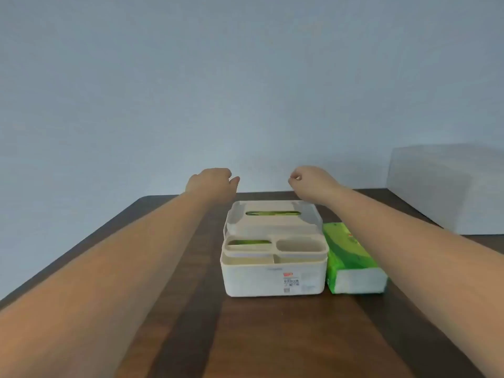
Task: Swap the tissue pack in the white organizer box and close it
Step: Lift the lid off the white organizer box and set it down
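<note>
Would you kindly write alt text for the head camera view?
A white organizer box sits on a dark wooden table, a green tissue pack lying beside it. The left hand and right hand hover loosely curled beyond the box, holding nothing.

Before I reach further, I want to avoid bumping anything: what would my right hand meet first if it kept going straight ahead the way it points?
Probably nothing on the table: the right hand is raised beyond the white plastic organizer box, so the plain grey-blue wall comes next, though depth is unclear.
</note>
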Action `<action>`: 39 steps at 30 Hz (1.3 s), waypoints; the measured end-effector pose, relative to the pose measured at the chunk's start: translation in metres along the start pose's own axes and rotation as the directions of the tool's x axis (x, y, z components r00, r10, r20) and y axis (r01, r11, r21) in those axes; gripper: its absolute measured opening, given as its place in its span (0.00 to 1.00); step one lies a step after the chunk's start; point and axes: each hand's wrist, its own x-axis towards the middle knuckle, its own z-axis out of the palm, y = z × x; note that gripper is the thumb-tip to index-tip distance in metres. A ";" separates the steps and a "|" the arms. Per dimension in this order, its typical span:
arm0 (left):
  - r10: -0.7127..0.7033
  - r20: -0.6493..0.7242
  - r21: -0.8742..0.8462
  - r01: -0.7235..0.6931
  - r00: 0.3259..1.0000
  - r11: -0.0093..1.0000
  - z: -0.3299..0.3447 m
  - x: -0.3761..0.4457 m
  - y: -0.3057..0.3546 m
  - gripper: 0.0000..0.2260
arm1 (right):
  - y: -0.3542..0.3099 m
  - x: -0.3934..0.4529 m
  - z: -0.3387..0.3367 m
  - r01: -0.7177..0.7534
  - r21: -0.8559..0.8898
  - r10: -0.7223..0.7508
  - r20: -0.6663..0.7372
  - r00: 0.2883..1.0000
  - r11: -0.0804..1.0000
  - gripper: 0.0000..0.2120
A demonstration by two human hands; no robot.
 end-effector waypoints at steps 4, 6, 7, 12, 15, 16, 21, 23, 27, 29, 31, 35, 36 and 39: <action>-0.026 0.063 -0.080 0.031 0.998 0.996 0.001 -0.040 -0.008 0.17 | 0.008 -0.048 0.003 -0.043 -0.042 0.044 0.024 0.999 0.998 0.15; -0.027 0.140 -0.087 0.040 0.990 0.995 0.000 -0.053 -0.009 0.11 | 0.013 -0.063 0.002 -0.070 -0.101 0.077 0.072 0.994 0.992 0.13; -0.038 0.166 -0.106 0.056 0.985 0.993 -0.002 -0.058 -0.009 0.10 | 0.015 -0.068 -0.003 -0.087 -0.131 0.100 0.096 0.990 0.988 0.09; -0.099 0.306 -0.178 0.159 0.947 0.971 -0.003 -0.074 -0.003 0.11 | 0.013 -0.089 -0.019 -0.208 -0.223 0.257 0.216 0.942 0.952 0.10; -0.121 0.339 -0.174 0.189 0.933 0.966 0.006 -0.079 -0.002 0.12 | 0.013 -0.089 -0.013 -0.273 -0.234 0.332 0.271 0.903 0.933 0.14; -0.130 0.327 -0.165 0.192 0.936 0.967 0.008 -0.080 -0.001 0.12 | 0.012 -0.087 -0.011 -0.276 -0.259 0.343 0.266 0.901 0.926 0.14; -0.136 0.346 -0.099 0.181 0.928 0.979 0.017 -0.085 0.001 0.09 | 0.010 -0.086 -0.003 -0.266 -0.350 0.367 0.265 0.892 0.898 0.08; -0.138 0.338 -0.104 0.183 0.931 0.978 0.020 -0.084 0.000 0.08 | 0.011 -0.087 -0.001 -0.268 -0.381 0.380 0.255 0.889 0.885 0.08; -0.143 0.301 -0.103 0.181 0.943 0.978 0.025 -0.081 -0.003 0.09 | 0.010 -0.090 -0.002 -0.233 -0.417 0.352 0.236 0.906 0.879 0.09; -0.142 0.252 -0.132 0.179 0.957 0.975 0.025 -0.080 -0.005 0.10 | 0.007 -0.091 -0.005 -0.214 -0.431 0.334 0.225 0.915 0.877 0.10; -0.138 0.201 -0.160 0.171 0.970 0.972 0.021 -0.079 -0.007 0.10 | 0.003 -0.090 -0.009 -0.208 -0.414 0.312 0.201 0.928 0.886 0.11; -0.142 0.115 -0.231 0.165 0.983 0.959 0.008 -0.075 -0.013 0.11 | -0.005 -0.087 -0.017 -0.190 -0.336 0.234 0.097 0.967 0.923 0.11; -0.152 0.096 -0.256 0.172 0.984 0.951 0.004 -0.073 -0.016 0.11 | -0.007 -0.086 -0.018 -0.191 -0.309 0.222 0.070 0.973 0.932 0.10; -0.190 0.029 -0.306 0.190 0.981 0.933 -0.008 -0.069 -0.032 0.07 | -0.023 -0.082 -0.018 -0.165 -0.269 0.183 0.044 0.982 0.949 0.05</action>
